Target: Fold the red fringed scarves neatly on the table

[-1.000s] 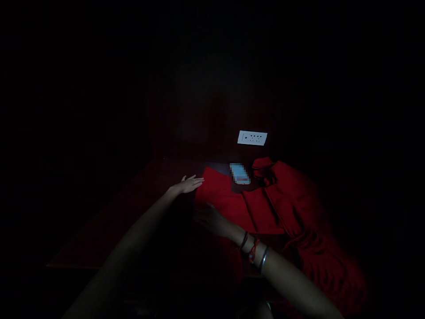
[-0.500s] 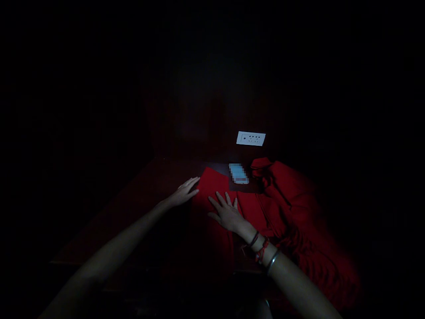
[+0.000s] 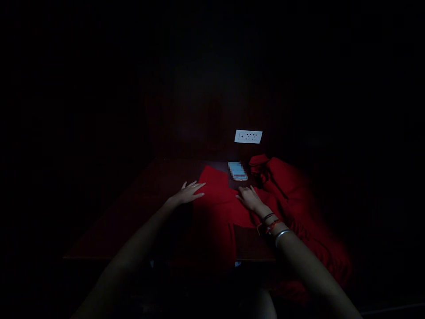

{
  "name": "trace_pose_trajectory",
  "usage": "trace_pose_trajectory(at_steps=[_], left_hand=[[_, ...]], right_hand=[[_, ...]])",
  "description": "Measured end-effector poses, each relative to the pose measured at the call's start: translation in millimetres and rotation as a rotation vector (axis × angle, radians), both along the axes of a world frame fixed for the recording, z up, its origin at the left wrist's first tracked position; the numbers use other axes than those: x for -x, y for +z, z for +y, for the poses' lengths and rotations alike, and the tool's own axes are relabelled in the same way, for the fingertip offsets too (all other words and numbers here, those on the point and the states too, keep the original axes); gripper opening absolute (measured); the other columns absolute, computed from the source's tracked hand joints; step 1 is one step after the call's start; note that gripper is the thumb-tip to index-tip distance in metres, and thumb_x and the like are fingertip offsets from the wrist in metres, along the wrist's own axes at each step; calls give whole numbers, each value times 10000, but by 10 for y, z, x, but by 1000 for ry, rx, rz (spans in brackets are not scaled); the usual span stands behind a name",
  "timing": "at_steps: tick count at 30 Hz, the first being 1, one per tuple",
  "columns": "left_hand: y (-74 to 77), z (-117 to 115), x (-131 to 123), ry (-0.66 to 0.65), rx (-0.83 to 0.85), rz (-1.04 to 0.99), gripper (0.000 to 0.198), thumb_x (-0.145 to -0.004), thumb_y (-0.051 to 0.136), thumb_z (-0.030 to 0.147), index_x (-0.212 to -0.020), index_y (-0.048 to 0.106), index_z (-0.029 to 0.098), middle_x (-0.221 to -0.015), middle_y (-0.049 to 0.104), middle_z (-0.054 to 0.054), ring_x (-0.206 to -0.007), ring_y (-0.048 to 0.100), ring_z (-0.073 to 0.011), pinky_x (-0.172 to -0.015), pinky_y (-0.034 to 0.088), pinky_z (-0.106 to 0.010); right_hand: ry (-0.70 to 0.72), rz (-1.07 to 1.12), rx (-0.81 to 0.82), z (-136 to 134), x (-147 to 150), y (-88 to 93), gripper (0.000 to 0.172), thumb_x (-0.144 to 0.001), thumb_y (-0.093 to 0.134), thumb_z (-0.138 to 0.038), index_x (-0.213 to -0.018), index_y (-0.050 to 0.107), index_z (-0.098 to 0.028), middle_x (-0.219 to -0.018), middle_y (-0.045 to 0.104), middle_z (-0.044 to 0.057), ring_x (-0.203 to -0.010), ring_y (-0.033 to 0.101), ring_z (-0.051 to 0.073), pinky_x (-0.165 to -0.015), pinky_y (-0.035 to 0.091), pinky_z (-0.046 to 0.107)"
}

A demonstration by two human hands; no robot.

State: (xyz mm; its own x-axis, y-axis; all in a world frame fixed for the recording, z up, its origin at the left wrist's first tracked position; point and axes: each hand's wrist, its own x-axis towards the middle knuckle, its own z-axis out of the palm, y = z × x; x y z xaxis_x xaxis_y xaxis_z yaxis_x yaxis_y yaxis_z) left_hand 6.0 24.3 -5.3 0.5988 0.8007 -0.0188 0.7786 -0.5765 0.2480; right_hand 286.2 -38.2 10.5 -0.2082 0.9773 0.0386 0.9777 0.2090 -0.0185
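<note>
Red cloth (image 3: pixel 215 210) lies partly flat on a dark table, and its near end reaches the front edge. My left hand (image 3: pixel 187 193) rests over the cloth's left edge, open, with its fingers stretched out. To the right, my right hand (image 3: pixel 249 198) is at the cloth's far edge, its fingers bent and closed on the fabric. The fingertips there are partly hidden. Bracelets (image 3: pixel 275 227) circle the right wrist. More of the red fabric (image 3: pixel 292 181) is bunched at the right and hangs over the front edge.
A phone (image 3: pixel 237 171) with a lit screen lies just beyond the cloth. Behind it, a white socket plate (image 3: pixel 248 136) is on the wall. The dark table (image 3: pixel 133 208) extends to the left. Most of the surroundings are too dark to make out.
My right hand has moved right and slightly away, from lying flat to bent fingers at the far edge. My left hand has shifted slightly onto the cloth. More tabletop shows below the right hand.
</note>
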Motion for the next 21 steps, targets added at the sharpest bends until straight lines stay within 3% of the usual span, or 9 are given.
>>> trace_pose_trajectory(at_steps=[5, 9, 12, 15, 18, 21], left_hand=[[-38, 62, 133, 83, -18, 32, 666, -753, 238, 609, -1311, 90, 276, -1353, 220, -41, -1243, 109, -243, -942, 22, -536], [-46, 42, 142, 119, -47, 0, 635, -782, 220, 565, -1316, 71, 254, -1359, 202, -35, -1246, 97, -232, -954, 44, -518], [-65, -39, 77, 168, -105, -93, 602, -807, 241, 497, -1318, 73, 226, -1376, 142, -43, -1249, 84, -220, -967, 134, -461], [-82, -139, 11, 127, -120, -125, 592, -808, 259, 488, -1315, 110, 220, -1385, 95, -52, -1251, 62, -215, -970, 169, -417], [-89, -191, -16, 28, -19, -8, 581, -787, 251, 550, -1299, 152, 294, -1385, 97, -31, -1251, 37, -242, -961, 98, -492], [-86, -187, -12, 35, 50, 63, 579, -774, 247, 578, -1292, 144, 338, -1388, 71, -20, -1246, 17, -280, -926, 71, -559]], right_hand=[[33, -112, 115, -22, -235, 173, 272, -826, 345, -295, -953, 531, -142, -945, 582, 118, -869, 547, 178, -694, 381, 240], [-11, -159, -5, 39, -131, 210, 261, -820, 350, -221, -1005, 510, -131, -1013, 556, 128, -923, 522, 188, -749, 362, 265], [-23, -151, -70, 123, 46, 195, 301, -820, 297, -138, -1064, 472, -126, -1110, 495, 142, -987, 480, 200, -791, 337, 294], [-43, -145, -126, 230, 120, 249, 352, -815, 258, -107, -1121, 429, -126, -1110, 484, 146, -951, 496, 201, -755, 348, 292], [-66, -178, -152, 343, 89, 327, 361, -813, 246, -104, -1112, 447, -124, -1093, 485, 151, -923, 504, 195, -755, 339, 297], [-72, -205, -132, 415, 81, 320, 341, -814, 260, -114, -1052, 505, -109, -1052, 509, 163, -945, 484, 212, -800, 305, 346]])
